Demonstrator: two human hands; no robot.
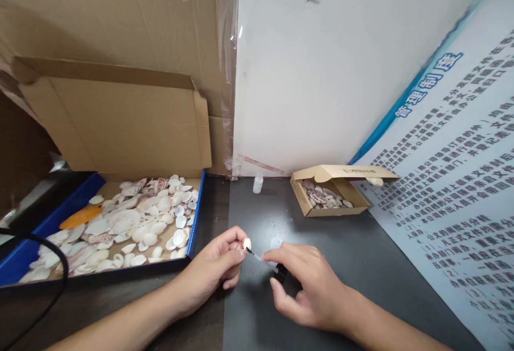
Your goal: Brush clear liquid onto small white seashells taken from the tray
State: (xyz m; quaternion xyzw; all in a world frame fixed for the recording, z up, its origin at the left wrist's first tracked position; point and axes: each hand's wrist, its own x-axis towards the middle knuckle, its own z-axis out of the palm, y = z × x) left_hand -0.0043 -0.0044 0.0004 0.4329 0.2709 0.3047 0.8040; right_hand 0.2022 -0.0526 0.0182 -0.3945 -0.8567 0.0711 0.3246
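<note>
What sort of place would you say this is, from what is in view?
It looks like a makeshift work corner, perhaps in an office or workshop: a blue-sided box of seashells, a small bottle and a large printed notice.

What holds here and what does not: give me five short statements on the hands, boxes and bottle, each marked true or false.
1. The left hand holds a small white shell. True.
2. The right hand is empty. False: its fingers hold a black-topped applicator.
3. The small bottle stands between the blue-sided box and the small cardboard box. True.
4. The orange shell lies in the small cardboard box. False: it lies in the blue-sided box.
5. The small cardboard box is shut. False: its lid is raised, with shells showing inside.
</note>
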